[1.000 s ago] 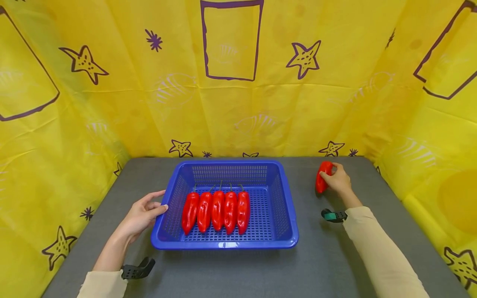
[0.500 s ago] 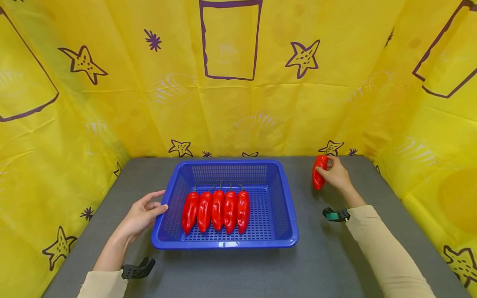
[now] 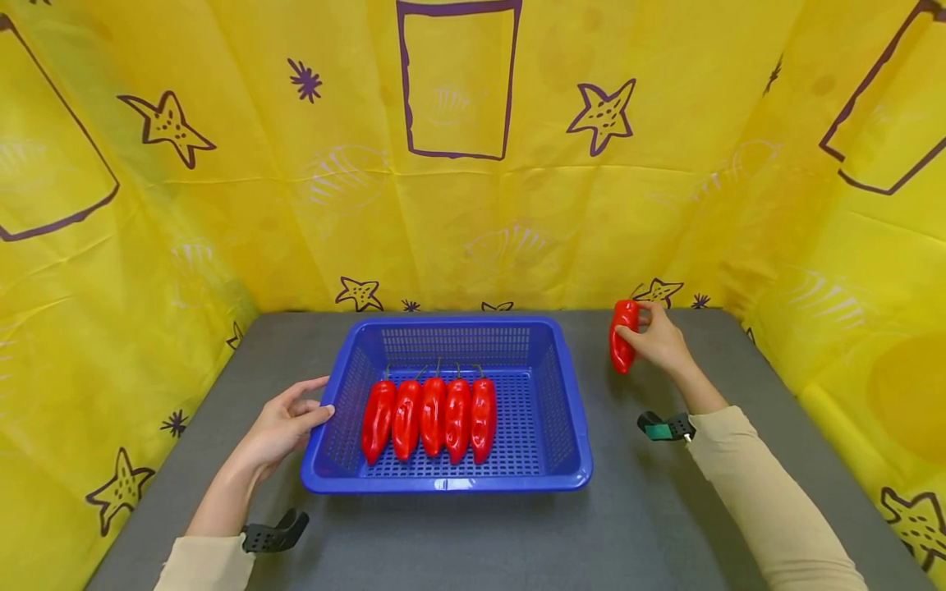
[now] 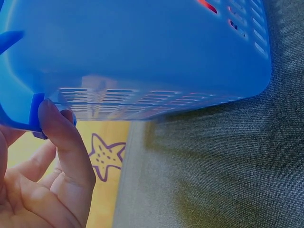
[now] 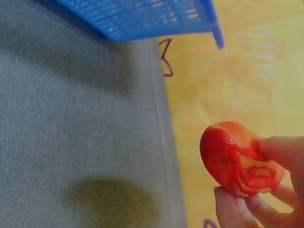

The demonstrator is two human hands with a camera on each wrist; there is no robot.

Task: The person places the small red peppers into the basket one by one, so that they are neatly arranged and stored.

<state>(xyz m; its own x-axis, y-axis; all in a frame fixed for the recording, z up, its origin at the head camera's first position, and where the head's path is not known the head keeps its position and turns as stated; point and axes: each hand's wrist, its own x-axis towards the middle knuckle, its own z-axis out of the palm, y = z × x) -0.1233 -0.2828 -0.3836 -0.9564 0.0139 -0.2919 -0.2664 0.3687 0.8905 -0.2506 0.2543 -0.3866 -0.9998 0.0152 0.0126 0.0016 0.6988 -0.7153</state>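
Note:
A glossy red chili pepper (image 3: 622, 349) is pinched between the thumb and fingers of my right hand (image 3: 662, 338), raised off the table to the right of the basket. The right wrist view shows this pepper (image 5: 237, 161) end-on, its shadow on the cloth below. With thumb and fingers my left hand (image 3: 277, 431) grips the left rim of a blue plastic basket (image 3: 443, 486). In the left wrist view the thumb and a finger pinch the rim (image 4: 35, 111). Several red peppers (image 3: 432, 419) lie side by side in the basket, stems pointing away, toward its left and middle.
A dark grey cloth (image 3: 458, 542) covers the table. Yellow curtains (image 3: 458, 230) printed with starfish and fish hang at the back and both sides. Bare basket floor (image 3: 517, 419) shows to the right of the row of peppers.
My right hand has lifted the pepper and carried it slightly left and away from me. The left hand, the basket and the peppers inside have stayed in place.

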